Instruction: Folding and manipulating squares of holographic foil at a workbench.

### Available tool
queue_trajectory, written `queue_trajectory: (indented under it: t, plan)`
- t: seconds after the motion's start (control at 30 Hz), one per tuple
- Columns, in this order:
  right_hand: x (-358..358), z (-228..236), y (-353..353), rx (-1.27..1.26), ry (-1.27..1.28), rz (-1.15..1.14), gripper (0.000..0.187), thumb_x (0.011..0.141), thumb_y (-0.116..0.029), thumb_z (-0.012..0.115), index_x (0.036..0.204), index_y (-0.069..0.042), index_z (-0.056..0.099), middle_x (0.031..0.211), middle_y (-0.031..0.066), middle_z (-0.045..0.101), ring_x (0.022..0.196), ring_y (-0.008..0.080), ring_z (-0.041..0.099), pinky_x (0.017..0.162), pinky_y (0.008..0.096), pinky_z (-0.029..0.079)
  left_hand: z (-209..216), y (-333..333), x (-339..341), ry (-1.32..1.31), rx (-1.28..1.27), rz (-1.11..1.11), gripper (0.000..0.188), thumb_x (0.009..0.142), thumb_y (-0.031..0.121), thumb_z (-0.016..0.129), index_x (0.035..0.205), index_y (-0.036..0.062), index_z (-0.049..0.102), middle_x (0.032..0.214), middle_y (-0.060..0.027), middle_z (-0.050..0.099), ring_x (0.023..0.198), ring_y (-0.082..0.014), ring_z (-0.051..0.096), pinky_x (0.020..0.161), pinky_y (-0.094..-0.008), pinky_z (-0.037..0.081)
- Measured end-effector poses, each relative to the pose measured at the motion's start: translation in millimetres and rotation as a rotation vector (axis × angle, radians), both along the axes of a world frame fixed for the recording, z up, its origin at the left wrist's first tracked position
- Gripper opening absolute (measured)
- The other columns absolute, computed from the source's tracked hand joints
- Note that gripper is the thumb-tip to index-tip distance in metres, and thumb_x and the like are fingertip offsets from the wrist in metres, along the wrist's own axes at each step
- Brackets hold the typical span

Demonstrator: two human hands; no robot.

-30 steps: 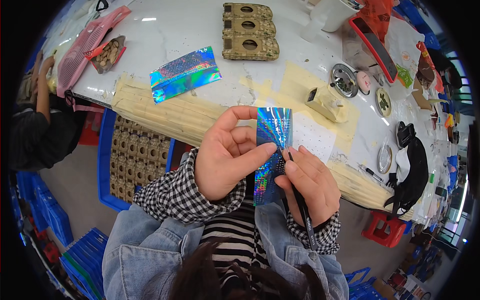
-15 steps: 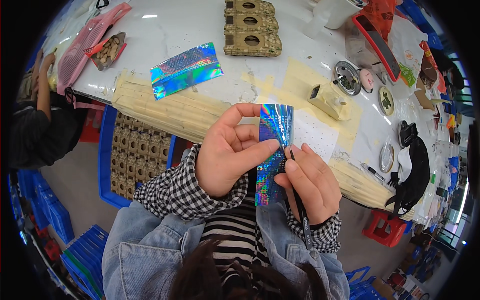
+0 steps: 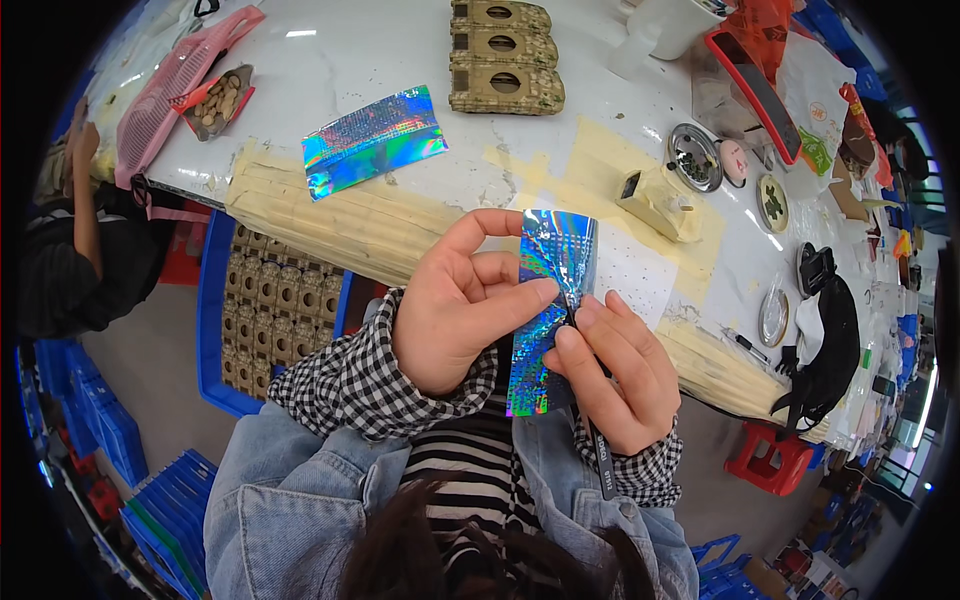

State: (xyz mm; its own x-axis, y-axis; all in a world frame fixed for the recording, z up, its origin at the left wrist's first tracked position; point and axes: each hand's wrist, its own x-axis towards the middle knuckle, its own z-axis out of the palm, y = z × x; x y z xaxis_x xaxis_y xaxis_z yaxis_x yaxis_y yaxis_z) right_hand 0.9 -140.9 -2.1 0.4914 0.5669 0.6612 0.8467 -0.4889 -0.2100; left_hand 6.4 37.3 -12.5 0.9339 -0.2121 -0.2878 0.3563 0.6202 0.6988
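Observation:
My left hand (image 3: 440, 315) pinches a shiny holographic sticker sheet (image 3: 538, 365) between thumb and fingers, holding it upright in front of my chest. Black tweezers (image 3: 603, 465) are gripped in my right hand (image 3: 630, 375). Their tips meet the sheet's right side beside my left thumb, and the film creases there. Whether a small piece sits between the tips is too fine to tell. A second holographic sheet (image 3: 375, 140) lies flat on the table, beyond my left hand. Farther off stands a row of camouflage-patterned plastic shells (image 3: 505, 88) with round holes.
To the left below the table edge, a blue crate (image 3: 208, 350) holds several similar shells. A tape-covered block (image 3: 660, 205), round metal dishes (image 3: 694, 158), a red-edged phone (image 3: 752, 95) and a black pouch (image 3: 828, 345) lie right. Another person's arm (image 3: 85, 200) shows far left.
The sheet has turned slightly in my left hand, its upper right edge spreading outward. My right hand and the tweezers have shifted a little. The other person's arm has moved at far left.

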Motion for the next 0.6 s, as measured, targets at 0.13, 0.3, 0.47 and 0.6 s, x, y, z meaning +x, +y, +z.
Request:
queue_trajectory:
  t: [0.13,0.3,0.47,0.6]
  plan:
    - [0.7,-1.2,-0.1,0.02,0.01,0.01,0.029,0.074,-0.009,0.074,0.1,0.001,0.064,0.1,0.0148,0.063,0.094,0.0281,0.063,0.083,0.0404,0.055,-0.4,0.1,-0.2,-0.002,0.0,0.001,0.046,0.083,-0.005,0.061,0.122,-0.0021,0.036,0.093,-0.0111,0.066,0.085,-0.0125,0.063,0.075,-0.0244,0.052]
    - [-1.1,-3.5,0.0,0.055,0.025,0.007,0.029,0.074,-0.009,0.074,0.1,0.001,0.064,0.099,0.0146,0.063,0.094,0.0277,0.064,0.083,0.0397,0.055,1.8,-0.7,-0.6,-0.004,-0.012,0.0,0.044,0.083,-0.005,0.06,0.121,-0.0023,0.037,0.093,-0.0111,0.066,0.085,-0.0121,0.063,0.075,-0.0239,0.052]
    - [-0.4,-5.7,0.3,0.079,0.017,0.006,0.029,0.074,-0.008,0.074,0.1,0.002,0.064,0.098,0.0148,0.064,0.093,0.0275,0.064,0.082,0.0387,0.055,2.0,-0.8,-0.5,-0.009,-0.019,-0.001,0.044,0.083,-0.005,0.06,0.121,-0.0023,0.037,0.093,-0.0109,0.066,0.085,-0.0119,0.063,0.075,-0.0238,0.052]
    - [-0.9,-6.2,-0.1,0.087,0.017,0.01,0.029,0.075,-0.009,0.074,0.1,0.002,0.064,0.098,0.0152,0.064,0.092,0.0276,0.065,0.082,0.0382,0.056,1.1,-0.4,-1.0,-0.013,-0.016,-0.007,0.044,0.083,-0.005,0.06,0.12,-0.0022,0.037,0.093,-0.0109,0.066,0.085,-0.0118,0.063,0.075,-0.0238,0.052]
